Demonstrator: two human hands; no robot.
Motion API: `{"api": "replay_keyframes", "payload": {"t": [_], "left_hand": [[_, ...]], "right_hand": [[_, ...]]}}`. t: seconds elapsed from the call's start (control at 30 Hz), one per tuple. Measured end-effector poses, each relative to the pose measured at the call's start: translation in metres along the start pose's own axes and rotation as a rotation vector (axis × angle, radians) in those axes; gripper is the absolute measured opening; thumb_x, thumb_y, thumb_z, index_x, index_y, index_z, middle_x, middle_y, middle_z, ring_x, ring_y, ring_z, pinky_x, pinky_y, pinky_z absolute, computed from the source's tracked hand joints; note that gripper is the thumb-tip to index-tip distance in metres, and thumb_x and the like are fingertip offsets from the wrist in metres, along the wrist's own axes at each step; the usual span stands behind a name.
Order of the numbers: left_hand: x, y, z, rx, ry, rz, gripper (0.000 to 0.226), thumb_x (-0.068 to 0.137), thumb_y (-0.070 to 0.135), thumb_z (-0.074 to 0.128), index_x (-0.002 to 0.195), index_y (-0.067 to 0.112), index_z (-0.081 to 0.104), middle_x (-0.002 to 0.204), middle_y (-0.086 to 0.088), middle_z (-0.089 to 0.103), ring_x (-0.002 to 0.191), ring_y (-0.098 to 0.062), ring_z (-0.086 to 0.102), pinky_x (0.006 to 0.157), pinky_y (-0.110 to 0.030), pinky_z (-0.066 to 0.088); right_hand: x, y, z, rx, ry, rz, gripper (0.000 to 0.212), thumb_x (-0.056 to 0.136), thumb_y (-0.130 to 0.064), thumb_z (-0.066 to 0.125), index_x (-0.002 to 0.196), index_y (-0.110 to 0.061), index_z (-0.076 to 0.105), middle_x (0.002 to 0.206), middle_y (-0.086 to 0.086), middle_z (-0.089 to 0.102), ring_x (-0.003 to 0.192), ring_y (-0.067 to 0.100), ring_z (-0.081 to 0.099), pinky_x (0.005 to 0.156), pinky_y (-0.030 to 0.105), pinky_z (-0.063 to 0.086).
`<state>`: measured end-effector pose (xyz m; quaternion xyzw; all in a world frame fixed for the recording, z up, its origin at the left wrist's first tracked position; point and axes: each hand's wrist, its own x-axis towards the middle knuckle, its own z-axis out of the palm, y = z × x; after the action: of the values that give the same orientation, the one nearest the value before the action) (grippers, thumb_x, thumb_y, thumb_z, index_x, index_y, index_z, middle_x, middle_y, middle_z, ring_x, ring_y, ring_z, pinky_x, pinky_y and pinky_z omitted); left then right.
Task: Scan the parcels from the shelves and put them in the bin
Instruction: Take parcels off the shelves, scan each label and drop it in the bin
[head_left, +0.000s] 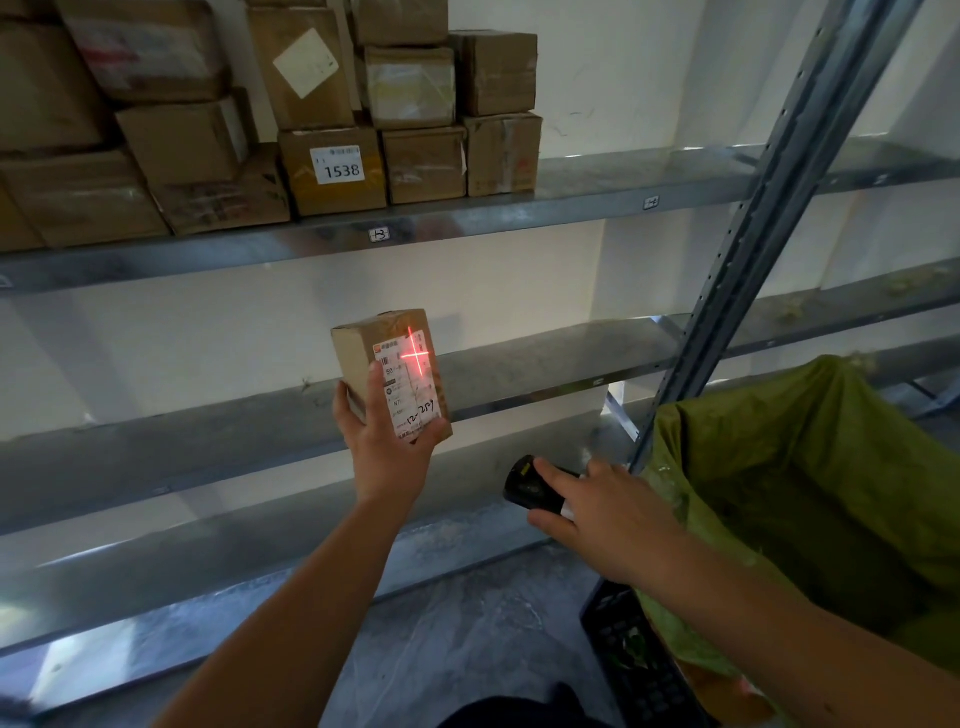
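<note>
My left hand (382, 441) holds a small brown cardboard parcel (363, 348) upright in front of the middle shelf, its white label facing me. A red laser cross lights the label's upper part. To the right and lower, my right hand (597, 512) grips a black handheld scanner (524, 480), index finger lying on top, its head aimed at the parcel. The bin (670, 670), a dark crate lined with a green bag (810, 483), stands at the lower right beside my right arm.
Several cardboard boxes (332, 171) are stacked on the top metal shelf (571, 208), one labelled 1538. The middle shelf (545, 374) and lower shelf (208, 566) are bare metal. A slanted steel upright (753, 249) stands between shelves and bin. Grey concrete floor lies below.
</note>
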<state>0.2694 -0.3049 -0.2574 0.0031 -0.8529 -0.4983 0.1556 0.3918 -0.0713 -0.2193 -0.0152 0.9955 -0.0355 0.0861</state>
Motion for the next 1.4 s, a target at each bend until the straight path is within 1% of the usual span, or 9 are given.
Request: {"api": "replay_keyframes", "payload": {"t": [0.13,0.6,0.77,0.97,1.07,1.13,1.2,1.3,1.4], "left_hand": [[0.004,0.0,0.002,-0.054,0.016,-0.006,0.116,0.079,0.028,0.09,0.155,0.058,0.007,0.167,0.009,-0.006,0.155,-0.03,0.013,0.115,-0.055,0.044],[0.009,0.002,0.005,-0.071,-0.016,0.005,0.119,0.08,0.026,0.09,0.148,0.071,0.004,0.166,0.007,0.001,0.151,-0.029,0.021,0.11,-0.05,0.048],[0.01,0.001,0.01,-0.11,-0.108,-0.03,0.122,0.078,0.024,0.092,0.161,0.05,0.007,0.165,-0.002,0.013,0.139,-0.016,0.03,0.108,-0.043,0.044],[0.01,0.004,0.036,-0.16,-0.237,-0.015,0.127,0.067,0.032,0.098,0.16,0.053,0.013,0.154,0.0,0.04,0.134,-0.017,0.048,0.101,-0.046,0.057],[0.007,0.015,0.055,-0.237,-0.34,0.051,0.119,0.067,0.027,0.099,0.158,0.045,0.024,0.14,0.015,0.051,0.123,0.005,0.055,0.088,-0.021,0.06],[0.006,0.023,0.073,-0.261,-0.426,0.077,0.124,0.066,0.028,0.1,0.162,0.041,0.022,0.14,0.017,0.052,0.124,0.006,0.055,0.08,-0.01,0.056],[0.004,0.034,0.09,-0.29,-0.509,0.089,0.129,0.064,0.031,0.1,0.163,0.042,0.019,0.141,0.016,0.054,0.126,-0.001,0.056,0.084,-0.017,0.059],[0.0,0.052,0.122,-0.325,-0.62,0.103,0.131,0.059,0.037,0.101,0.162,0.042,0.021,0.143,0.011,0.058,0.13,-0.01,0.059,0.094,-0.044,0.062],[-0.008,0.077,0.157,-0.343,-0.744,0.162,0.129,0.059,0.036,0.103,0.162,0.038,0.026,0.144,0.004,0.061,0.132,-0.016,0.061,0.098,-0.051,0.059]], "right_hand": [[0.0,-0.001,0.002,0.01,-0.019,-0.007,0.076,0.096,-0.08,0.026,0.162,-0.045,0.011,0.137,0.013,0.053,0.122,0.029,0.053,0.097,0.04,0.044],[0.007,0.002,0.0,0.011,-0.028,0.002,0.076,0.097,-0.078,0.028,0.162,-0.044,0.012,0.138,0.014,0.052,0.124,0.03,0.052,0.096,0.039,0.045],[0.016,0.018,0.003,0.019,0.002,0.063,0.077,0.095,-0.08,0.025,0.162,-0.043,0.015,0.136,0.016,0.056,0.123,0.032,0.054,0.093,0.04,0.051],[0.013,0.041,0.002,0.066,0.006,0.157,0.074,0.099,-0.075,0.03,0.163,-0.038,0.019,0.141,0.018,0.054,0.125,0.034,0.054,0.098,0.042,0.051],[0.008,0.053,0.0,0.093,-0.008,0.224,0.074,0.1,-0.073,0.03,0.164,-0.039,0.017,0.143,0.017,0.052,0.127,0.033,0.053,0.096,0.04,0.049],[0.002,0.064,-0.001,0.128,-0.018,0.284,0.073,0.101,-0.072,0.031,0.164,-0.04,0.015,0.146,0.017,0.049,0.131,0.034,0.049,0.1,0.041,0.047],[-0.005,0.078,0.001,0.127,-0.015,0.343,0.073,0.1,-0.074,0.03,0.164,-0.042,0.014,0.142,0.017,0.05,0.127,0.035,0.049,0.1,0.043,0.048],[-0.02,0.105,0.003,0.138,-0.005,0.45,0.072,0.098,-0.077,0.028,0.162,-0.046,0.015,0.13,0.016,0.052,0.117,0.035,0.052,0.096,0.044,0.049],[-0.041,0.136,0.002,0.149,0.006,0.552,0.074,0.098,-0.076,0.028,0.163,-0.043,0.016,0.132,0.016,0.051,0.119,0.036,0.052,0.096,0.044,0.049]]}}
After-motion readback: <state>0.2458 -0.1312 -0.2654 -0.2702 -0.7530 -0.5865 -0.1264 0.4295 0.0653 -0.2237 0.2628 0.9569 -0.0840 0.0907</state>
